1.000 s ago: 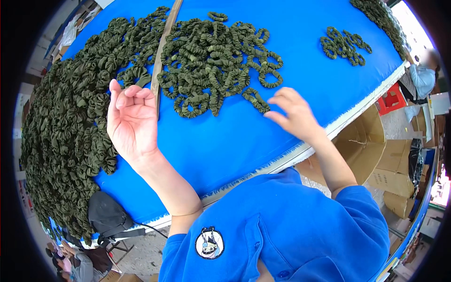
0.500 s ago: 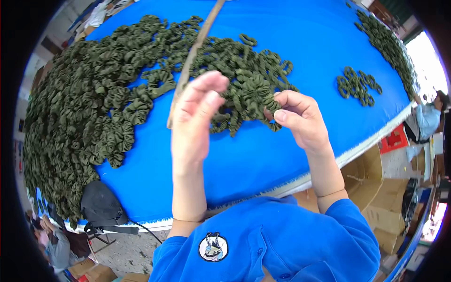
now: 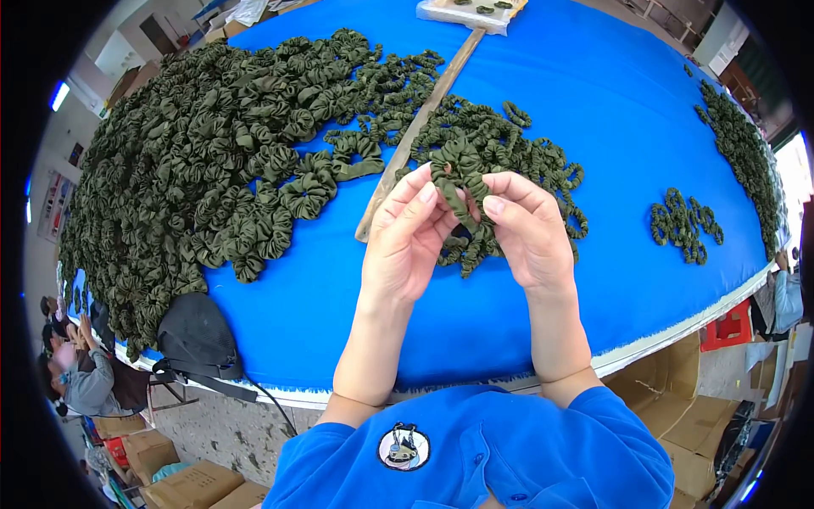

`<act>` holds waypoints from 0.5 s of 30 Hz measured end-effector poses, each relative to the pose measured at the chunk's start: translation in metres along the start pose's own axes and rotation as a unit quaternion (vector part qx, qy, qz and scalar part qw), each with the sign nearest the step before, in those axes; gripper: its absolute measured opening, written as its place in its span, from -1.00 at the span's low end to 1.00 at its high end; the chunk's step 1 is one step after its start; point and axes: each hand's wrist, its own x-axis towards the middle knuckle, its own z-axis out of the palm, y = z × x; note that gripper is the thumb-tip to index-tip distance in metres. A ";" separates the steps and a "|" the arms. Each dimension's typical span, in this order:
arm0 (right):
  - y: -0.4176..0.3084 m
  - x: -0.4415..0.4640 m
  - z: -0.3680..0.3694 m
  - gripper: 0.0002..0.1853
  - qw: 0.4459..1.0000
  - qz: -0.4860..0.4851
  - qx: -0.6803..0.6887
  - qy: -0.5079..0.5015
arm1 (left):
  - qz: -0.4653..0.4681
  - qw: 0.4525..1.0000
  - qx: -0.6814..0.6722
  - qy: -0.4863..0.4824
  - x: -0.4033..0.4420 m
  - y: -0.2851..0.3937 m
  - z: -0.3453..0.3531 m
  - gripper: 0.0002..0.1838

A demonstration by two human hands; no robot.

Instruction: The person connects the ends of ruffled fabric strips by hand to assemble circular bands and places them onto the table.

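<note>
A dark green gathered-fabric scrunchie (image 3: pixel 454 202) is stretched between my two hands above the blue table. My left hand (image 3: pixel 407 233) pinches its left side between thumb and fingers. Opposite it, my right hand (image 3: pixel 531 231) grips the right side with thumb and forefinger. Right behind the hands lies a heap of similar green scrunchies (image 3: pixel 509 148), so the edge of the held one partly blends into it. A long wooden stick (image 3: pixel 424 123) runs diagonally past my left hand.
A larger mound of scrunchies (image 3: pixel 195 153) covers the table's left side. A small cluster (image 3: pixel 685 222) lies to the right, with a long row (image 3: pixel 742 153) beyond. A white tray (image 3: pixel 471 13) stands at the far edge. A black bag (image 3: pixel 199 335) rests at the near left edge.
My left hand, apart from the scrunchie before, has come right and closed on it. The right hand still grips it. The camera view has shifted, bringing the tray into sight.
</note>
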 end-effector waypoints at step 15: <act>-0.003 0.007 -0.013 -0.74 0.986 -0.046 0.143 0.076 | -0.077 0.987 -0.136 -0.032 0.000 -0.012 0.006 -0.71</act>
